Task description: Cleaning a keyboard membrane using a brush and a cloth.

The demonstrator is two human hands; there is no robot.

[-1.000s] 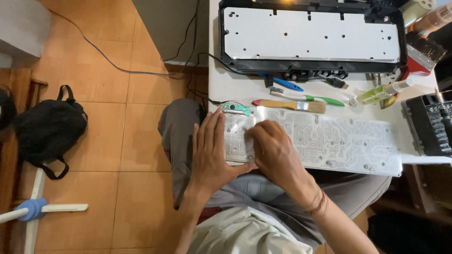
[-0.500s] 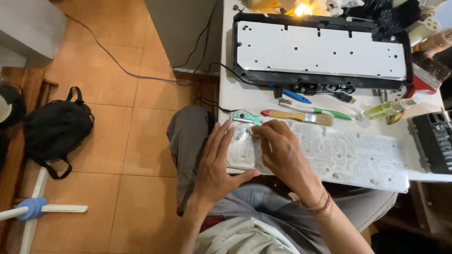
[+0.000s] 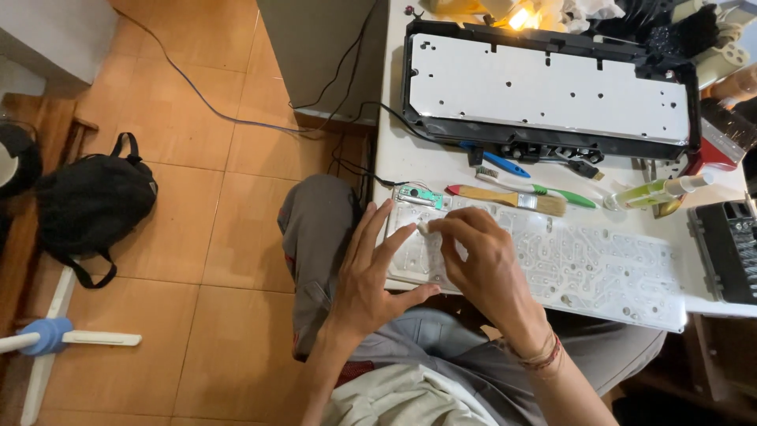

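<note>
The right hand pinches a small white thing between its thumb and first finger. The thing is too small to tell what it is. The hand holds it down on the left end of a clear plastic sheet.

The left hand is open, with its fingers spread out. It lies flat against the left edge of the sheet, and its thumb touches the near edge.

The sheet is long and see-through, with thin lines and little round spots all over it. It lies on the near part of the white table, right in front of the person, and its near edge sticks out a bit over the person's lap.

A small green circuit board sits at the far left corner of the sheet. Just past the sheet lie a paintbrush with a wooden handle, a green toothbrush and a blue tool. Farther back is a big black keyboard frame with a white plate inside.

On the orange floor to the left is a black backpack.
</note>
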